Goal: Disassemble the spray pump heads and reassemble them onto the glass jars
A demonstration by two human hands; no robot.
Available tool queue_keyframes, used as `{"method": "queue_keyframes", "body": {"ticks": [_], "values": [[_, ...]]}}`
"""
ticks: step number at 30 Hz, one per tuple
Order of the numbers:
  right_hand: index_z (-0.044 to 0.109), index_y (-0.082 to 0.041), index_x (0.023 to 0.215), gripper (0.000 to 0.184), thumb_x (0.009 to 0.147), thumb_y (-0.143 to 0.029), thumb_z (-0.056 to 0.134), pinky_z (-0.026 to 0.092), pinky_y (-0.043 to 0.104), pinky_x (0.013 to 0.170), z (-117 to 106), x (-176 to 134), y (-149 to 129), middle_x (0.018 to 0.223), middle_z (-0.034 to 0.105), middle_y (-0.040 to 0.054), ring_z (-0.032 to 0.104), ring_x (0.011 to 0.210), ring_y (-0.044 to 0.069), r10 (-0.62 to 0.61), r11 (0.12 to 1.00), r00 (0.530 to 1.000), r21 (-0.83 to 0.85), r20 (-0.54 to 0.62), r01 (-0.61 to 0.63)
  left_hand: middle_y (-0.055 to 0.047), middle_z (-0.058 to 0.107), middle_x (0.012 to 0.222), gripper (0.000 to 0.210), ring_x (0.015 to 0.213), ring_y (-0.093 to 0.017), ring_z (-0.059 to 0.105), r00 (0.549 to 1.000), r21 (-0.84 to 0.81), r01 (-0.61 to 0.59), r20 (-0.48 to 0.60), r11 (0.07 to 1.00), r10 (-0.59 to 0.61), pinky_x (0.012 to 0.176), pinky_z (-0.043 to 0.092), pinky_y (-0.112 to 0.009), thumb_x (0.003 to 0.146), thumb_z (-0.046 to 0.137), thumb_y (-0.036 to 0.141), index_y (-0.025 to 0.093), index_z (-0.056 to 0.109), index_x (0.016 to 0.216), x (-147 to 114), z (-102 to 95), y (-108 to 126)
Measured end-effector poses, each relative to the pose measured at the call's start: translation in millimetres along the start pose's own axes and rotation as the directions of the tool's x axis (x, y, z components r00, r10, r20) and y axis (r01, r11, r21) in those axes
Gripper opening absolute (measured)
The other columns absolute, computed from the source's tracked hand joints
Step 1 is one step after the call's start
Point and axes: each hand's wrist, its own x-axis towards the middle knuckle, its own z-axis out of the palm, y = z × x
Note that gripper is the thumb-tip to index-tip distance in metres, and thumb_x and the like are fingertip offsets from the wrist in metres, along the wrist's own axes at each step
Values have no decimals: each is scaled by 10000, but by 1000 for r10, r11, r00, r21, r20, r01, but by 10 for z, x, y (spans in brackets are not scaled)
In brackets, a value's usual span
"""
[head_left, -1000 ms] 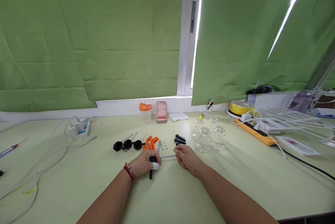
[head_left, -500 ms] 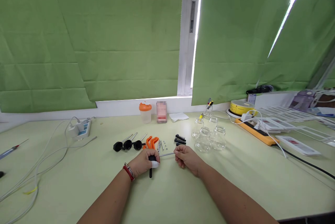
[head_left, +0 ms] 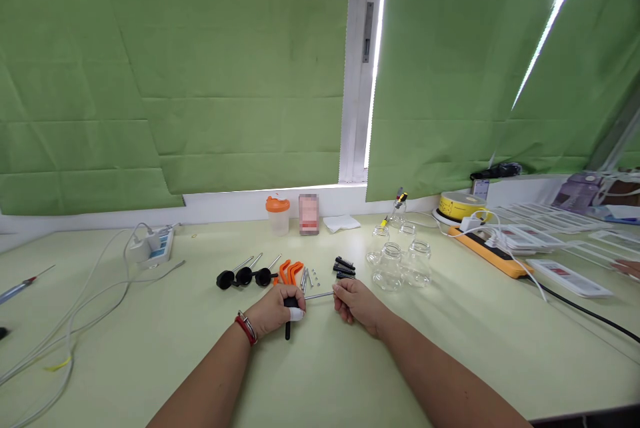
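Observation:
My left hand [head_left: 286, 305], a white wrap on one finger, is closed around a black plastic part [head_left: 288, 329], mostly hidden. A thin metal rod [head_left: 319, 295] runs from it to the right. With thumb and fingers, my right hand [head_left: 354, 303] pinches the rod's far end. Beyond my left hand lie three black round cups [head_left: 244, 276] with metal rods [head_left: 257, 260] behind them. Orange curved handles [head_left: 291, 272], long screws [head_left: 305, 279] and small nuts [head_left: 315, 276] lie just past my hands. Black bristled pieces [head_left: 344, 267] are stacked beyond my right hand.
Several clear glass jars [head_left: 389, 269] stand right of centre. An orange-lidded cup [head_left: 278, 216], a box [head_left: 309, 215] and a tissue [head_left: 342, 223] are along the wall. An orange power strip [head_left: 487, 253] lies right, white cables [head_left: 75, 311] left. Another person's hand [head_left: 627, 268] shows at the right edge.
My hands and the rod stay almost still. Another person's hand has come into view at the right edge, by the white frames.

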Motion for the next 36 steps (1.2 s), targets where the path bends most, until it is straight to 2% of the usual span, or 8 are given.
{"method": "queue_keyframes", "body": {"ticks": [6,13,17,22,29,36], "values": [[467,-171,647,321,862,-408,489,312,167,332,9,-4,1,551,548,-28,468,380,57,1,1000,1000,0,-4,-1,-28,572,713,89,653,-143,485,1000,-2,5,9,1000,-5,635,378,-285,631,663,193,152,614,693,-5,-7,13],[473,-166,647,358,869,-447,476,357,185,355,1,11,11,526,524,-25,486,397,71,9,999,1000,33,-9,-9,-33,576,717,87,651,-145,490,1000,7,9,0,1000,-9,634,384,-289,622,655,181,152,611,692,5,-7,1],[479,-172,725,269,800,-414,571,383,191,378,-19,22,28,625,572,-21,526,442,78,-6,993,1000,116,14,5,-40,589,736,90,665,-151,504,1000,11,1,1,1000,-1,654,395,-301,631,657,185,154,615,705,17,-17,-39],[485,-172,733,246,722,-362,641,392,200,397,-32,13,36,644,591,-20,525,449,78,-43,992,998,120,36,39,-49,601,752,112,667,-156,513,1000,20,-1,5,1000,1,665,402,-312,644,677,222,157,617,712,33,-34,-85],[485,-165,676,272,772,-398,589,385,200,399,-16,3,11,626,577,-13,520,442,74,-6,995,999,97,36,3,-54,604,761,109,685,-160,518,1000,21,-13,7,1000,13,678,406,-313,653,674,223,155,622,721,30,-34,-96],[514,-156,648,324,841,-417,526,385,197,410,-23,7,26,481,539,-19,500,412,83,0,999,999,43,39,-2,-49,601,751,88,683,-160,519,1000,15,-5,11,1000,4,674,404,-312,646,657,192,155,627,720,18,-33,-54]]}}
